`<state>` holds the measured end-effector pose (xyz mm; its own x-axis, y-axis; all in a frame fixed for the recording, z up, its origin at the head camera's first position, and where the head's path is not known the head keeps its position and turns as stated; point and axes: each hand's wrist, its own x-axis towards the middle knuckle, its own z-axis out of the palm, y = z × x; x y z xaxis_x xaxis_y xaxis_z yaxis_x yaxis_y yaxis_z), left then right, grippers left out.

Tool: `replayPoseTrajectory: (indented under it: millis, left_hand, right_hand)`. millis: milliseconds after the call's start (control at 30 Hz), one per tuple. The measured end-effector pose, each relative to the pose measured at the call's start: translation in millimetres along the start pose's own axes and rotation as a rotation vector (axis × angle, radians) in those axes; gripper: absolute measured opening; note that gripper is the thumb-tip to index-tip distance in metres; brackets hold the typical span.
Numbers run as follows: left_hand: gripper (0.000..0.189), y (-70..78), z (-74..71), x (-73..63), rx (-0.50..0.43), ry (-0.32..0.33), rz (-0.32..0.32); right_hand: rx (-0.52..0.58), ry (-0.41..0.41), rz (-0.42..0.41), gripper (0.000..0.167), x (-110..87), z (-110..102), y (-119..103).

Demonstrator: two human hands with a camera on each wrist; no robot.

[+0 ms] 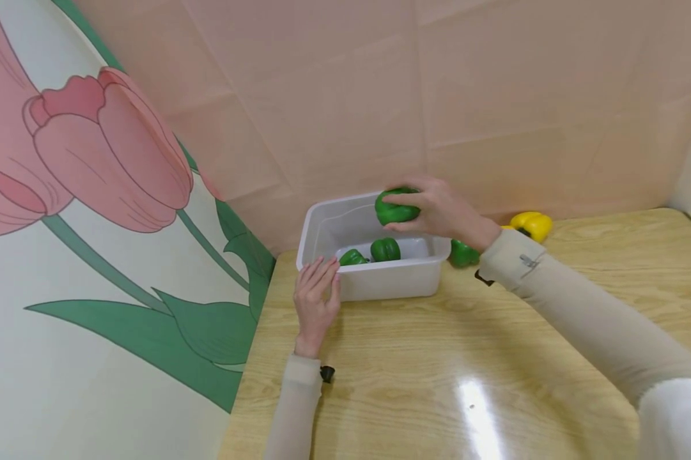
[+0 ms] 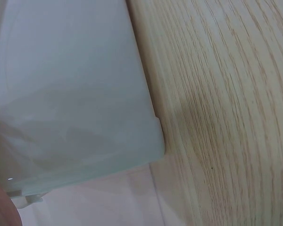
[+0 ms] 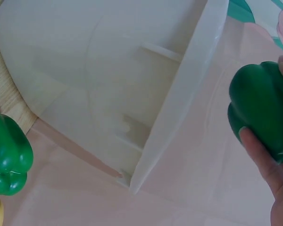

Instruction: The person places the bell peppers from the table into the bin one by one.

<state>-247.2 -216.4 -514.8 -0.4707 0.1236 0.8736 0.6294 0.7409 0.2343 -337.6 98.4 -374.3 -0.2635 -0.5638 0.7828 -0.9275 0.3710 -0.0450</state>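
Note:
My right hand (image 1: 431, 207) grips a green bell pepper (image 1: 395, 208) above the white plastic bin (image 1: 380, 282). In the right wrist view, the held pepper (image 3: 262, 106) stands clear of the bin's rim, with fingers and thumb around it. Two more green bell peppers lie inside the bin: one pepper (image 1: 385, 250) near its middle, another pepper (image 1: 353, 257) partly hidden by the front wall. My left hand (image 1: 316, 300) rests on the rim at the front left corner, fingers straight. The left wrist view shows mostly the bin's outer wall (image 2: 75, 84).
Right of the bin sits a green bell pepper (image 1: 463, 254), partly behind my right wrist. Beyond it, a yellow bell pepper (image 1: 532, 225) lies by the pink-covered wall (image 1: 333, 96). A tulip-painted wall (image 1: 121, 147) borders the wooden table (image 1: 403, 370) on the left.

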Motion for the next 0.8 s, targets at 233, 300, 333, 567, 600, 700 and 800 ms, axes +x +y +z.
replayPoseTrajectory:
  millis: [233, 300, 333, 567, 600, 700, 800]
  left_hand:
    - [0.023, -0.7, 0.2, 0.0, -0.008, 0.005, 0.008]
    - [0.023, -0.9, 0.1, -0.7, -0.008, 0.005, 0.008]
    - [0.023, -0.9, 0.2, -1.0, -0.008, 0.006, 0.007]
    - [0.023, -1.1, 0.6, -1.0, -0.010, 0.010, 0.004]
    - [0.023, -0.9, 0.5, -0.7, -0.010, 0.008, 0.003]
    - [0.023, 0.3, -0.2, 0.1, -0.004, 0.002, 0.001]
    - [0.022, 1.6, -0.5, 0.7, 0.001, 0.003, 0.001]
  right_hand:
    - [-0.001, -0.109, 0.032, 0.051, 7.7, 2.4, -2.8]
    - [-0.012, -0.139, 0.056, 0.051, 9.5, 3.1, -3.1]
    - [-0.014, -0.153, 0.070, 0.050, 10.4, 3.2, -3.1]
    - [0.006, -0.251, 0.182, 0.048, 19.8, 4.4, -2.0]
    - [0.015, -0.263, 0.196, 0.048, 22.0, 4.6, -1.8]
    - [0.034, -0.302, 0.230, 0.047, 28.5, 6.6, 0.9]
    - [0.031, -0.347, 0.259, 0.046, 34.4, 9.2, 4.4]
